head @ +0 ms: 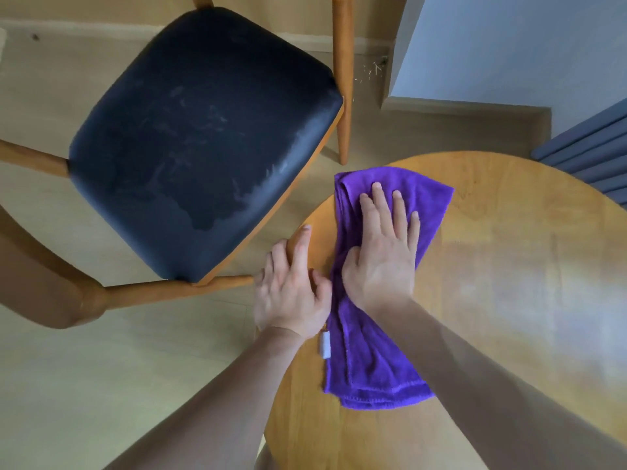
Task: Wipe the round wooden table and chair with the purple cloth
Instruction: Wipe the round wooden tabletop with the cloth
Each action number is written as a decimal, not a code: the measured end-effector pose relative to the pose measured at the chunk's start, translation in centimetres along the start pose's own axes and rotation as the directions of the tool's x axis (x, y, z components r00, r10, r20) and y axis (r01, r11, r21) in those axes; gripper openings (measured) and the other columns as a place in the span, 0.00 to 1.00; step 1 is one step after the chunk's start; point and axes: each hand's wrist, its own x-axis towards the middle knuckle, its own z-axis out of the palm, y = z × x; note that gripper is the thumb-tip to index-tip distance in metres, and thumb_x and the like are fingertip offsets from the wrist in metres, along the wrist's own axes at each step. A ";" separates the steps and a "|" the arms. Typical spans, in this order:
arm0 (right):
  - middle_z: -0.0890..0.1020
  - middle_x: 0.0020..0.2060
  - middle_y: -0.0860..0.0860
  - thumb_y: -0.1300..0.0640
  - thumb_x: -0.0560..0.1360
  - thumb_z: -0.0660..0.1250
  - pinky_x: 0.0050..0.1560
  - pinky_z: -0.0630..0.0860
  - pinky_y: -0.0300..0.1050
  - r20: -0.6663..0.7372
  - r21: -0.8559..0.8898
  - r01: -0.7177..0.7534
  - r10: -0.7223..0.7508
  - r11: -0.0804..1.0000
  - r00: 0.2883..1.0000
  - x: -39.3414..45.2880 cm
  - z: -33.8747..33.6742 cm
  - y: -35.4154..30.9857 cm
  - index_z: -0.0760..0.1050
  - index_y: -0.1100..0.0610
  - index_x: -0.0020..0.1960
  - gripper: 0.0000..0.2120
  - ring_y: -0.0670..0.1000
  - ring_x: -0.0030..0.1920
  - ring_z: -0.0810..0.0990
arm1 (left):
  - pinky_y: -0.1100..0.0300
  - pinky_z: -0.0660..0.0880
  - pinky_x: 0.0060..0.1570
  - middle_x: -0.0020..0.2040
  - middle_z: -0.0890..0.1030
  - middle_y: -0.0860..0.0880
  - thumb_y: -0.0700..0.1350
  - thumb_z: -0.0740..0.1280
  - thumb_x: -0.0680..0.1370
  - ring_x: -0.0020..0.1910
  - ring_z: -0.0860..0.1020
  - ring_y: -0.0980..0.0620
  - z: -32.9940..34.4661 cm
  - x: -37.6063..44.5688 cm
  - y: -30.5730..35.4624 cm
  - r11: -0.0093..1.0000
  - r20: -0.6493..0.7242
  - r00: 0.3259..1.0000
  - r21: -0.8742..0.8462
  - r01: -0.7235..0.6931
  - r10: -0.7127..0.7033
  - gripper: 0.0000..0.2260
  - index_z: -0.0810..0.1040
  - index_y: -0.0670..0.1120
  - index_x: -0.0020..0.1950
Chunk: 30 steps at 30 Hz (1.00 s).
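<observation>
Head view
Table (492, 300): round, wooden, light glare across its right half; it fills the lower right of the view.
Cloth (369, 361): purple, folded into a long strip, lying flat on the table close to its left edge; one end points to the far edge, the other to the near edge. Stitched hem shows along the near end.
Tag (326, 345): small, white, on the cloth's left side, just beside the left wrist.
Right hand (383, 252): palm down on the far half of the cloth, fingers spread and straight, pressing it flat to the table; it grips nothing, the hand is open wide.
Left hand (291, 293): rests on the table's left edge, touching the cloth's left side; index finger stretched along the rim, other fingers loosely curled over the edge, thumb towards the cloth. Whether it pinches the cloth I cannot tell.
Chair (203, 137): left of the table and apart from it, dark seat on a wooden frame; pale smears and scuffs show across the seat.
Floor (118, 368): pale wood boards under chair and table.
Wall (509, 45): pale blue, far right.
Slats (590, 144): blue-grey, beyond the table's far right edge.
</observation>
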 end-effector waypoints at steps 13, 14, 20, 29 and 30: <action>0.68 0.78 0.50 0.59 0.66 0.58 0.81 0.50 0.56 0.184 -0.025 0.437 -0.425 0.899 0.886 4.4 -2.9 4.8 0.72 0.57 0.75 0.35 0.57 0.80 0.60 | 0.46 0.75 0.56 0.62 0.71 0.46 0.51 0.56 0.74 0.59 0.72 0.44 0.5 0.2 -0.2 1.000 -0.043 0.999 -0.003 -0.009 0.009 0.33 0.58 0.55 0.80; 0.68 0.78 0.50 0.59 0.66 0.58 0.81 0.50 0.56 0.125 -0.018 0.354 -0.349 0.935 0.929 4.6 -2.4 3.6 0.71 0.57 0.75 0.35 0.57 0.80 0.60 | 0.46 0.75 0.56 0.62 0.71 0.46 0.51 0.56 0.74 0.58 0.72 0.44 0.5 0.2 -0.2 1.000 -0.047 0.999 -0.002 -0.009 0.009 0.33 0.58 0.55 0.81; 0.59 0.82 0.53 0.54 0.72 0.50 0.81 0.44 0.61 0.099 -0.017 0.277 -0.274 0.961 0.957 0.4 0.4 -0.5 0.62 0.59 0.80 0.36 0.59 0.83 0.51 | 0.48 0.75 0.56 0.62 0.71 0.47 0.52 0.53 0.73 0.60 0.73 0.45 0.3 0.1 -0.3 1.000 -0.051 0.998 -0.007 -0.025 0.024 0.32 0.60 0.55 0.79; 0.61 0.81 0.50 0.54 0.68 0.51 0.81 0.51 0.58 0.460 -0.070 0.770 -0.665 0.634 0.589 3.6 -4.3 7.2 0.65 0.56 0.80 0.39 0.56 0.82 0.56 | 0.47 0.76 0.54 0.61 0.72 0.49 0.52 0.54 0.73 0.59 0.74 0.46 0.6 0.3 -0.5 0.998 -0.092 0.995 -0.042 -0.041 0.037 0.33 0.59 0.56 0.80; 0.63 0.81 0.50 0.54 0.67 0.52 0.81 0.52 0.59 0.413 -0.068 0.731 -0.648 0.679 0.640 4.5 -4.4 7.2 0.66 0.56 0.79 0.39 0.56 0.82 0.57 | 0.47 0.77 0.53 0.60 0.72 0.49 0.52 0.54 0.73 0.58 0.74 0.46 0.6 0.4 -0.5 0.998 -0.096 0.995 -0.044 -0.043 0.039 0.33 0.59 0.56 0.80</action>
